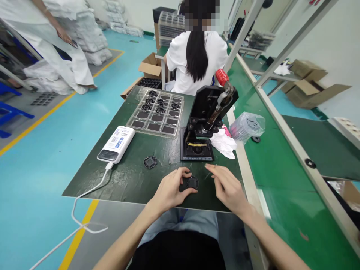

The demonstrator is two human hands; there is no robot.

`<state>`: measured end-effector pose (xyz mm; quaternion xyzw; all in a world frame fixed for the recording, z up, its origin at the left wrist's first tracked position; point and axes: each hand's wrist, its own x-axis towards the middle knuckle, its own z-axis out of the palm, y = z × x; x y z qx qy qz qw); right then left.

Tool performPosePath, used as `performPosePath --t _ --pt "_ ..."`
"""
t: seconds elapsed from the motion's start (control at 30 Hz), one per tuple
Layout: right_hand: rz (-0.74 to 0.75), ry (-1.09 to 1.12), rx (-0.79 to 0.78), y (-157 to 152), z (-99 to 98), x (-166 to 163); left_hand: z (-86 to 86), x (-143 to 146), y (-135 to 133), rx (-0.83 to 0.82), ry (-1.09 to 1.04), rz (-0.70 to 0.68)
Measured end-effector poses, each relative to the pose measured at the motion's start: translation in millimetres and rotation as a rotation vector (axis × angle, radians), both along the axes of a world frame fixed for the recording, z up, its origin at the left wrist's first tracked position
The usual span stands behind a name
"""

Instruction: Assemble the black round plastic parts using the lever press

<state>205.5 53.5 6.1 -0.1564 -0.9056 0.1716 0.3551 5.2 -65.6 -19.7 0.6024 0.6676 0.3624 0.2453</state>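
My left hand [173, 189] curves its thumb and fingers around the edge of a round black plastic part [192, 182] near the front of the dark green table. To the right of that part is my right hand [226, 185], its fingers drawn together; whatever is between the fingertips is too small to make out. A second round black part [150, 162] lies flat on the table, left of my left hand. Just beyond my hands stands a black hand press [197, 152] with a red-gripped lever [222, 77] and a yellow strip across its base.
A clear compartment tray [157, 118] with several round black parts lies behind. A white power bank [116, 144] with a cable sits at left. White cloth [223, 143] and a plastic bag [247, 126] lie right of the press. One person sits ahead; another stands at left.
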Motion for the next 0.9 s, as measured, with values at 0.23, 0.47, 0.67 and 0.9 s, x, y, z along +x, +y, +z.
performPosePath --t 0.23,0.47,0.67,0.9 --pt "-0.080 0.221 -0.088 -12 6.4 -21 0.0 -1 -2 0.003 -0.005 -0.012" --pt "-0.046 0.230 -0.059 -12 -5.0 -25 -1.4 -1 -2 0.011 -0.016 -0.009" --pt "-0.038 0.220 -0.049 -13 -8.3 -25 -0.9 -1 -1 0.004 -0.013 -0.010" --pt "-0.019 0.210 -0.005 -14 -9.9 -25 -2.1 -1 -1 0.010 -0.015 -0.015"
